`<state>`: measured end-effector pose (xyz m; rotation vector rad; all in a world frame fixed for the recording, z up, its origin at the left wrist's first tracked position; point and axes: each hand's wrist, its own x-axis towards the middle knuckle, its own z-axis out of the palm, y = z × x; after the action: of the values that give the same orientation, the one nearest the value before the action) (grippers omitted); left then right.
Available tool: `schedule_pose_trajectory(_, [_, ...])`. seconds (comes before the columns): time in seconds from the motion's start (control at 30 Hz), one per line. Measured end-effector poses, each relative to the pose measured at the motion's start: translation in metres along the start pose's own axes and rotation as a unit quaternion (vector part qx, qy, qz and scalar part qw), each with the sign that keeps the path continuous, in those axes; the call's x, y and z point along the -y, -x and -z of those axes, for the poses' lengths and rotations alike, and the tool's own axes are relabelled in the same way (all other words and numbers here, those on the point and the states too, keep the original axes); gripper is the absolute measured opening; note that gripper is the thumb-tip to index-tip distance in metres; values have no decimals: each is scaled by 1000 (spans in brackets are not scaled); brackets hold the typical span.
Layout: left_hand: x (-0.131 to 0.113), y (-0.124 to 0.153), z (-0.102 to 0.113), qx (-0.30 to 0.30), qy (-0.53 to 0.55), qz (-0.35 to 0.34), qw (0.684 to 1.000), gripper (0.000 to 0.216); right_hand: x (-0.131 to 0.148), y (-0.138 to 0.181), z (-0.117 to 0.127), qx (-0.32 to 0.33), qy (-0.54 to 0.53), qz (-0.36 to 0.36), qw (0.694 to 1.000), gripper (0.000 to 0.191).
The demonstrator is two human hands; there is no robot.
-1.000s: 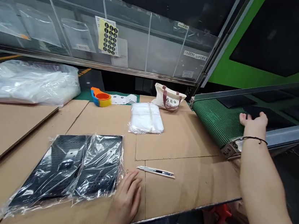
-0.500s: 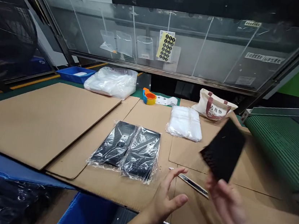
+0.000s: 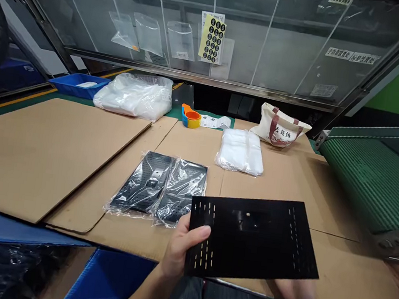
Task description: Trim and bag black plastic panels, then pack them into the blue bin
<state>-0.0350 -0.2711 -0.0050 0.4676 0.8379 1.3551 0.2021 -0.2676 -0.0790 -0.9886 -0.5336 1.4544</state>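
My left hand [image 3: 181,245] grips the left end of a black slotted panel [image 3: 253,241], thumb on its face and fingers behind. Rows of small slots run along both short ends, and a small square hole shows near the upper middle. My right hand [image 3: 296,293] is at the panel's lower right edge, blurred, its fingers hidden behind the panel. Beyond my left hand, two black panels in clear plastic bags lie side by side: the left bagged panel [image 3: 144,181] and the right bagged panel [image 3: 184,189], partly covered by the held one.
Cardboard sheets [image 3: 50,150] cover the table. Farther back are a stack of clear bags [image 3: 242,150], a tape dispenser [image 3: 190,118], a cloth tote bag [image 3: 281,128], a heap of plastic bags [image 3: 135,94] and a blue tray [image 3: 76,87]. A green conveyor [image 3: 381,176] runs at right.
The black panel has come down and left, turned broadside, and my left hand has taken hold of its left end. My right hand has moved lower, under its edge. The view has tilted down.
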Motion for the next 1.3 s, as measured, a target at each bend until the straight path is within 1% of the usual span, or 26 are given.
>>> schedule_pose_trajectory(0.03, [-2, 2, 1, 14, -5, 2, 1000, 32, 6, 1, 1, -8, -9, 9, 1000, 39])
schedule_pose_trajectory(0.13, [-3, 4, 3, 36, -34, 0, 999, 32, 20, 6, -4, 0, -5, 11, 1000, 47])
schedule_pose_trajectory(0.2, [-3, 2, 4, 58, -65, -7, 996, 35, 24, 10, -10, -3, 8, 8, 1000, 41])
schedule_pose_trajectory(0.3, [-4, -3, 6, 92, -93, -13, 991, 40, 26, 13, -19, -25, 19, 12, 999, 25])
schedule_pose_trajectory(0.37, [-6, -5, 7, 97, -103, -19, 990, 41, 26, 14, -22, -27, 22, 3, 999, 24])
schedule_pose_trajectory(0.47, [-12, -6, 9, 107, -126, -32, 986, 34, 26, 15, -19, -42, 27, -19, 999, 28])
schedule_pose_trajectory(0.53, [-16, -6, 9, 106, -146, -26, 983, 33, 26, 16, -17, -57, 32, -21, 998, 28])
schedule_pose_trajectory(0.6, [-18, -7, 8, 97, -149, -8, 984, 30, 27, 16, -19, -47, 37, -19, 998, 26])
schedule_pose_trajectory(0.67, [-17, -9, 6, 82, -114, 2, 990, 30, 29, 16, -25, -15, 34, -17, 999, 26])
schedule_pose_trajectory(0.73, [-15, -11, 4, 64, -54, 12, 996, 32, 30, 16, -31, 3, 17, -7, 1000, 24])
schedule_pose_trajectory(0.8, [-13, -13, 3, 42, 0, 29, 999, 31, 29, 16, -34, -3, -11, 10, 1000, 20])
schedule_pose_trajectory(0.9, [-13, -13, 2, 29, 44, 84, 995, 31, 25, 15, -35, -15, -42, 23, 999, 16])
schedule_pose_trajectory(1.03, [-16, -10, 1, 54, 74, 152, 984, 45, 20, 10, -34, -27, -38, 8, 999, 24])
schedule_pose_trajectory(1.2, [-12, -11, 6, 90, 89, 189, 974, 55, 20, 7, -38, -16, -35, -8, 999, 29])
schedule_pose_trajectory(1.3, [-10, -11, 5, 99, 93, 202, 970, 59, 20, 9, -39, -15, -39, -18, 999, 30])
